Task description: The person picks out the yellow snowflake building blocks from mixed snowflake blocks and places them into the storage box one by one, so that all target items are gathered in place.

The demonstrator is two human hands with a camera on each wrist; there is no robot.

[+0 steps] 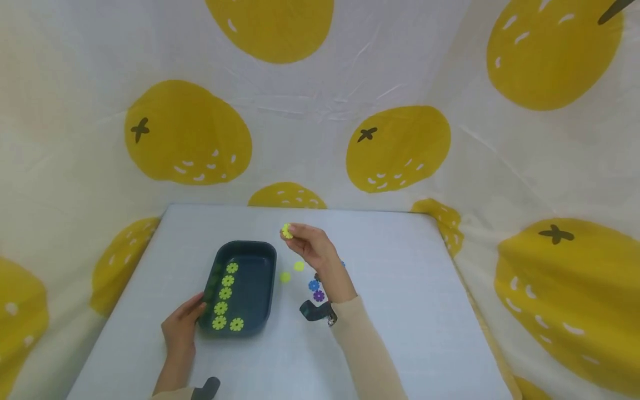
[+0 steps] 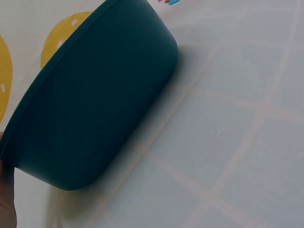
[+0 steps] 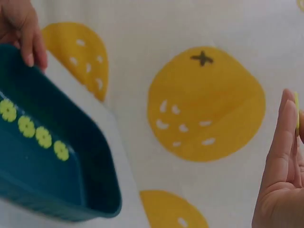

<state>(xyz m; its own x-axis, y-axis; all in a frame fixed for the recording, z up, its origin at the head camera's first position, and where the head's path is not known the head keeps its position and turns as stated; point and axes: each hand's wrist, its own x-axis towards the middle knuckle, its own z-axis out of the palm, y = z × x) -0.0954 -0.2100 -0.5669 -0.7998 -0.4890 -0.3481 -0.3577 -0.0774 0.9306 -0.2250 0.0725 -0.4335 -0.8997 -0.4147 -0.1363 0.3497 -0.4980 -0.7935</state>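
My right hand (image 1: 308,244) pinches a yellow-green notched plastic disc (image 1: 287,231) between thumb and fingers, raised to the right of the dark teal tray (image 1: 274,278). In the right wrist view that disc (image 3: 297,114) shows edge-on at the fingertips. My left hand (image 1: 181,323) grips the tray's left wall near its front corner, thumb at the rim. Inside the tray, several similar discs (image 1: 225,293) lie in a column along the left side, with one more disc (image 1: 236,324) beside the lowest. Seen from the left wrist, the tray's outer wall (image 2: 95,95) fills much of the view.
Right of the tray, two yellow-green discs (image 1: 285,277) lie on the white table (image 1: 410,311). Near my right wrist are a blue disc (image 1: 313,285) and a purple disc (image 1: 319,296), others partly hidden by the arm. A fruit-printed cloth (image 1: 300,144) hangs behind the table.
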